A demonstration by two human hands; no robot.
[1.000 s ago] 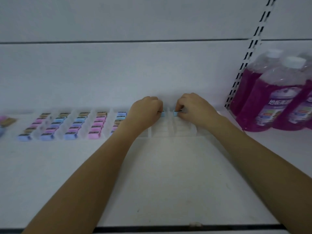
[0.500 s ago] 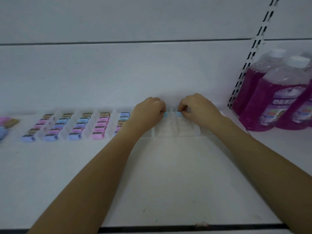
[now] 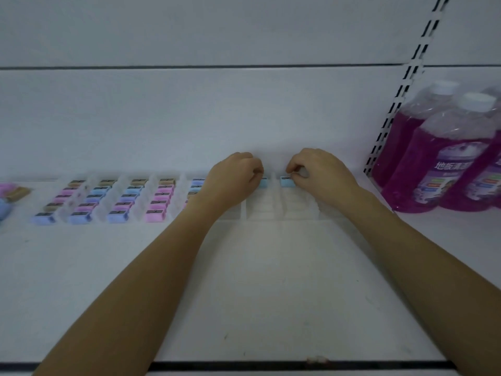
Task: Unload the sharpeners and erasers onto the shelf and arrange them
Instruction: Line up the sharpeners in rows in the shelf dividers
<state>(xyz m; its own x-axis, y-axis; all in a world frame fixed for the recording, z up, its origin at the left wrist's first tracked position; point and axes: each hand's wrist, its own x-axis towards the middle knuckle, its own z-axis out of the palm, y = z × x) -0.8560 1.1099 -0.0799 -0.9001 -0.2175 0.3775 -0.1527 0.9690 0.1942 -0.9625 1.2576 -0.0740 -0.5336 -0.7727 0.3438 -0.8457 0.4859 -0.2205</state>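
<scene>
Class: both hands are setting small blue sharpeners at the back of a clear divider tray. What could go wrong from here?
1. The wrist of the left hand overlaps the nearest filled row; pulling back could scatter it.
2. The clear dividers are faint, so a pinched blue sharpener might sit askew across a wall.
3. The right hand works near the purple bottles; a wide move may bump one.

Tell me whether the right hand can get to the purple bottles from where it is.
Probably yes: only bare shelf lies between the right hand and the purple bottles, though its grip is on a light blue sharpener it must release first.
</scene>
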